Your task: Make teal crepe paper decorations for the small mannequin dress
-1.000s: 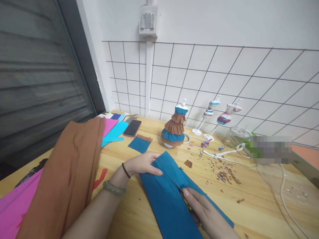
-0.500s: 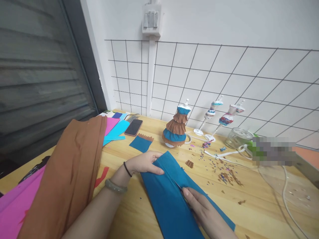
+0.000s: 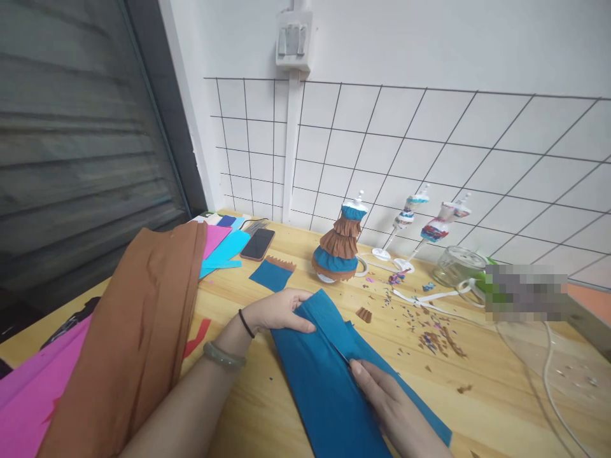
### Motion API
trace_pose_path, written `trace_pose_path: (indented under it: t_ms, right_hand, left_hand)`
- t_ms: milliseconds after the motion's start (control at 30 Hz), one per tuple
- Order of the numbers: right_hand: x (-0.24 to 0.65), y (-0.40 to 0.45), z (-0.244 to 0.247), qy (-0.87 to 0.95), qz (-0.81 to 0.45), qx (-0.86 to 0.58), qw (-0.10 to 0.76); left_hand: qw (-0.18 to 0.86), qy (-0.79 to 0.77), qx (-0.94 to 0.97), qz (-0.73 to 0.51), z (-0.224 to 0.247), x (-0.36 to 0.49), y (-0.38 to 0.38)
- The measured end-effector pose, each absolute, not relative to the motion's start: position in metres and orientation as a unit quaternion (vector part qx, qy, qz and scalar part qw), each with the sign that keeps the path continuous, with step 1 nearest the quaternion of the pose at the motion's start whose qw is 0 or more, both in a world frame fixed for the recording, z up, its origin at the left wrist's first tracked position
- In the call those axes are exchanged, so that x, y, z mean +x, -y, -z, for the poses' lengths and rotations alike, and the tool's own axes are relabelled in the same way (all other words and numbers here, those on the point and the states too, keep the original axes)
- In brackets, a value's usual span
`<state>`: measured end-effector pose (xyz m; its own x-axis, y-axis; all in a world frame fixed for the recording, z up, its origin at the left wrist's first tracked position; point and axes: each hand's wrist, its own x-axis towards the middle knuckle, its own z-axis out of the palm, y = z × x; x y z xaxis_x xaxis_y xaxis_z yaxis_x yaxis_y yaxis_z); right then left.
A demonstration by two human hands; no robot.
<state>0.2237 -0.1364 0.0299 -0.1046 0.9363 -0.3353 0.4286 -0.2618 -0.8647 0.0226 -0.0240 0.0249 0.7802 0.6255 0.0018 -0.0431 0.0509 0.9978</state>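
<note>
Left hand [image 3: 286, 315] pinches folded blue crepe paper [image 3: 317, 381]; right hand [image 3: 382, 394], curled, holds mostly hidden metal scissors [image 3: 342, 355]. Beneath: pale wooden surface [image 3: 482, 394]; beyond: white gridded wall [image 3: 420, 44].

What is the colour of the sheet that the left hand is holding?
The sheet is deep teal blue, seen best in the head view.

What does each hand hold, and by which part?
The left hand holds the blue sheet by its far end; the right hand, scissors, their handles hidden.
</note>
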Motion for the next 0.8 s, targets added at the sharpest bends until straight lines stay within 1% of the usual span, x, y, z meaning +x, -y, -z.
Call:
trace_pose_path:
  t_ms: [433,800]
  right_hand:
    - [0.2215,0.1331,-0.0224,0.527,-0.511,-0.621,0.274]
    - [0.2214,0.1318,-0.0204,0.545,-0.513,-0.608,0.265]
  left_hand:
    - [0.684,-0.227,0.648,-0.246,-0.0228,0.0215,0.0223]
    - [0.683,-0.223,0.650,-0.247,-0.0214,0.0204,0.0226]
